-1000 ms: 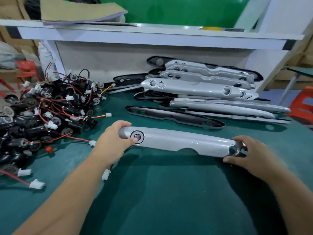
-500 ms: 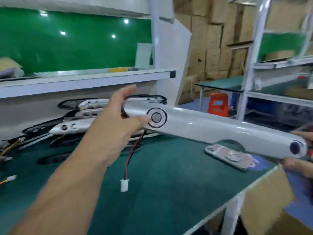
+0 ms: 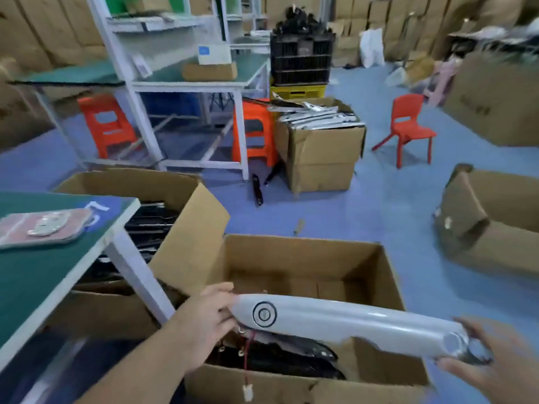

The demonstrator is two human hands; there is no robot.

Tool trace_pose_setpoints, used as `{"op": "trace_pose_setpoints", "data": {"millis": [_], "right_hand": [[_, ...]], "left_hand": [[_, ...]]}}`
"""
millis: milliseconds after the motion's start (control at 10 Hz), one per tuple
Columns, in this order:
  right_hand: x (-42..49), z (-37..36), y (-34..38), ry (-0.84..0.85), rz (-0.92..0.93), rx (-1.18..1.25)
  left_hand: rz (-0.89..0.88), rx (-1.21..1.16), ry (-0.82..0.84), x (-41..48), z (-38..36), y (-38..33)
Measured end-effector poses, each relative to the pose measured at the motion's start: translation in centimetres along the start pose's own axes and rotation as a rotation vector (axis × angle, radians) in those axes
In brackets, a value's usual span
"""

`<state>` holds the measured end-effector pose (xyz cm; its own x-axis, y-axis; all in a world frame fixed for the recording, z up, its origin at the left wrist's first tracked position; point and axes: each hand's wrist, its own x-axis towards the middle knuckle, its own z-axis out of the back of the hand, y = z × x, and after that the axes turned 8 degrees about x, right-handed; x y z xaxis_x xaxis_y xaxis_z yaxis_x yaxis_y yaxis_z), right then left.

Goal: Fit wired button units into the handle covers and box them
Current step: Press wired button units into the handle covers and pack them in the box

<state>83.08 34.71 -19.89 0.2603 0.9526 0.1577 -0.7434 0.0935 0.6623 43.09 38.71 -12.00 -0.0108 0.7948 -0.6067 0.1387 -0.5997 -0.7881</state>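
Observation:
A long silver handle cover (image 3: 350, 322) with a round button near its left end hangs over an open cardboard box (image 3: 306, 255) on the floor. My left hand (image 3: 210, 316) grips the cover's left end, and my right hand (image 3: 493, 363) grips its right end. A red and black wire with a white plug (image 3: 247, 392) dangles from under the cover's left end. Dark finished handles (image 3: 277, 357) lie in the bottom of the box.
The green worktable's corner (image 3: 58, 258) sits at left with a flat bagged part (image 3: 43, 225) on it. A second open box (image 3: 151, 196) of dark parts stands under it. More cartons (image 3: 318, 147), orange chairs (image 3: 408, 126) and a white bench (image 3: 186, 83) stand on the blue floor.
I have turned right, away from the table. Both hands carried the handle cover off the table and down over the open box on the floor.

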Motion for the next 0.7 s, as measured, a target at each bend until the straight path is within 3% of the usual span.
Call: {"op": "trace_pose_setpoints", "data": {"millis": [100, 200, 300, 500, 600, 700], "right_hand": [[-2.1, -1.4, 0.1, 0.118, -0.015, -0.087], [-1.8, -3.4, 0.0, 0.15, 0.086, -0.118], [-0.3, -5.6, 1.1, 0.174, 0.059, -0.086], [2.7, -9.5, 2.5, 0.379, 0.064, -0.154], [2.1, -11.0, 4.0, 0.599, 0.008, -0.054], [-0.3, -13.6, 6.1, 0.881, 0.063, 0.032]], "left_hand": [[0.141, 0.027, -0.034, 1.8, -0.6, 2.9], [0.129, 0.056, -0.122, 3.1, 0.6, 3.9], [0.042, 0.081, -0.072, 3.4, 2.1, 2.5], [0.04, 0.491, -0.204, 2.5, 7.9, 3.5], [0.048, 0.584, -0.207, 1.7, 10.4, 4.7], [0.077, 0.615, -0.186, 0.6, 12.1, 5.3]]}}
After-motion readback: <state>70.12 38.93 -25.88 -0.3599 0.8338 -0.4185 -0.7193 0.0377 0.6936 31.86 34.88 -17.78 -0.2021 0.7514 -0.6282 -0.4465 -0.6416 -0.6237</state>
